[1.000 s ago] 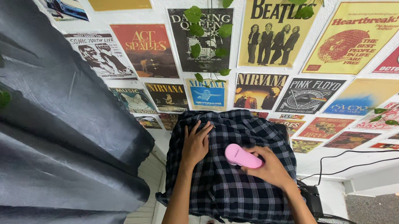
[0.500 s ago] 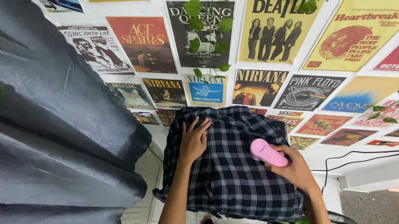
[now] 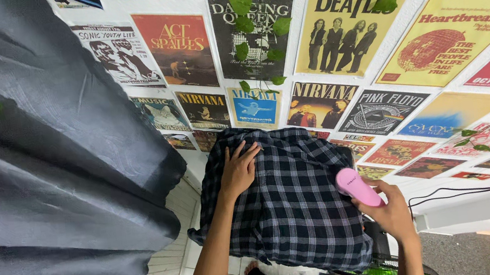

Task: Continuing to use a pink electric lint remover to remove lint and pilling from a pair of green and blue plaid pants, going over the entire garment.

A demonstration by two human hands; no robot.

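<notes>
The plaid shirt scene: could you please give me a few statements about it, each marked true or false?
1. The right hand holds a pink handheld device. True.
2. The left hand rests flat on the plaid shirt. True.
3. The shirt is plain white. False: it is dark blue and white plaid.
4. The wall behind the shirt is bare. False: posters cover it.
5. A grey curtain hangs to the left of the shirt. True.

Both forearms bare to the elbow, hands ungloved, ringless.
</notes>
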